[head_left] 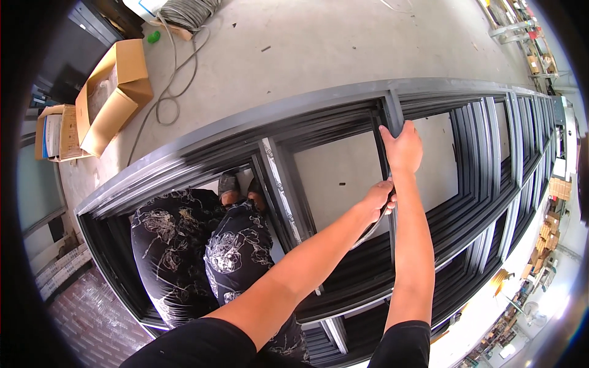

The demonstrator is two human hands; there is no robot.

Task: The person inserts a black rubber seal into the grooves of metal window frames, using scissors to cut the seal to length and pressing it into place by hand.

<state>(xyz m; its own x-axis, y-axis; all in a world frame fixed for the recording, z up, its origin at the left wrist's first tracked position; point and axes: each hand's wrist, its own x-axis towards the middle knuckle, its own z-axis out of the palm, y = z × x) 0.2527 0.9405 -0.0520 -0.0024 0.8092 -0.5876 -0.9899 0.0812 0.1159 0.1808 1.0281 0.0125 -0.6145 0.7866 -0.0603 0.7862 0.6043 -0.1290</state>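
Legs: dark trousers with pale floral print [178, 245], standing inside an opening of the frame stack.
Left hand [377, 199]: fingers curled closed round a thin, dark, narrow strip [370, 232]; strip partly hidden by fingers, could be flexible trim or a cable, can't tell.
Strip handling: looks light and bendy; pinch close to the bar, short free length.
Right hand [405, 150]: wrapped on the dark grey metal crossbar [394, 107], thumb on its left side, just beyond the left hand.
Crossbar: spans the stack's opening, meets the far rail; likely stiff, smooth, maybe slick; full wrap near mid-span suits it.
Stack: long dark grey metal ladder-like frames [307, 104], layered, around the legs and under both forearms; probably heavy as a whole, rigid, not fragile, though the finish may scratch. Hold by crossbars or outer rails, clear of the gaps between layers.
Far side: pale concrete floor [343, 49], open brown cardboard box [132, 67], grey cable coil [187, 12].
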